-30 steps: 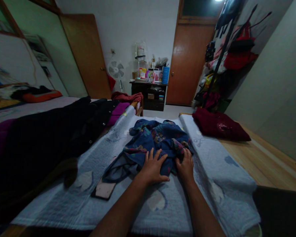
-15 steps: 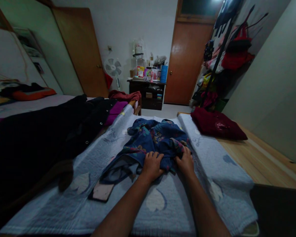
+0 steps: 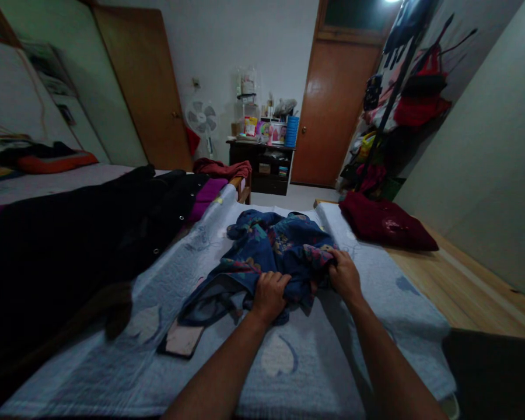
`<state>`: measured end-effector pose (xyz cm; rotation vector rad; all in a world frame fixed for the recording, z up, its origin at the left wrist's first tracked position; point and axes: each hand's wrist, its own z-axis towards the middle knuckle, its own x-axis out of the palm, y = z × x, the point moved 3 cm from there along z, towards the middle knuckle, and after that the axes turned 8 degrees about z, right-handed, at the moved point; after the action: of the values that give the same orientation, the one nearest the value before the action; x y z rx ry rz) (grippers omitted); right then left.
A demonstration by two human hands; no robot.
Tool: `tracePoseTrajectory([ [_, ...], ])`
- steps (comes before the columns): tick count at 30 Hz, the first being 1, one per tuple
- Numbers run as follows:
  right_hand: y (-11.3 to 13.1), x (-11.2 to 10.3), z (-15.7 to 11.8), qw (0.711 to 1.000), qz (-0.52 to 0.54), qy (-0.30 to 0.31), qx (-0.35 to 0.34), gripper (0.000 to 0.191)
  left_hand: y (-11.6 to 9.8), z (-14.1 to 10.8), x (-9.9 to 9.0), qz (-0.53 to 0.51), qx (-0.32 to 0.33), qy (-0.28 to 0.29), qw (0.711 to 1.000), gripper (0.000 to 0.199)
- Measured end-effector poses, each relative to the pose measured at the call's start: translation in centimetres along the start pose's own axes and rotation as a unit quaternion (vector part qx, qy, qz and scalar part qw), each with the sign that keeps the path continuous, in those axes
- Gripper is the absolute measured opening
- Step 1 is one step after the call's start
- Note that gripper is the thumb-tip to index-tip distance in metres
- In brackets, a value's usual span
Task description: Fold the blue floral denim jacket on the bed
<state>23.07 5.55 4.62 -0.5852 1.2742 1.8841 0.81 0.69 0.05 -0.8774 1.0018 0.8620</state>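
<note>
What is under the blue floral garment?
The pale quilted cover extends beneath the garment; a flat dark-edged object appears partly tucked under it. Anything else there is hidden.

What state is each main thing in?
Blue floral garment: crumpled
Left hand: curled, gripping it
Right hand: gripping its right side
Dark red garment: folded
Black garment: spread out
Phone-like slab: lying flat
Fan: upright; spin unclear
Right door: shut
Left door: apparently open

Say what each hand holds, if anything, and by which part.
The left hand grips the blue floral garment at its near edge; the right hand, at its right side. Hem or sleeve: cannot tell.
</note>
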Motion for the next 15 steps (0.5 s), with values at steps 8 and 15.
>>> tracePoseTrajectory([
  [8,-1.2,-7.2,2.1,0.994,-0.023,-0.104,-0.022,0.038,1.9,-1.0,-0.4,-0.132,-0.028,-0.126,0.983,0.037],
  [15,-4.3,-6.1,1.0,0.979,-0.195,0.032,0.047,0.044,1.9,-0.1,0.5,-0.099,-0.054,-0.029,0.993,0.035],
])
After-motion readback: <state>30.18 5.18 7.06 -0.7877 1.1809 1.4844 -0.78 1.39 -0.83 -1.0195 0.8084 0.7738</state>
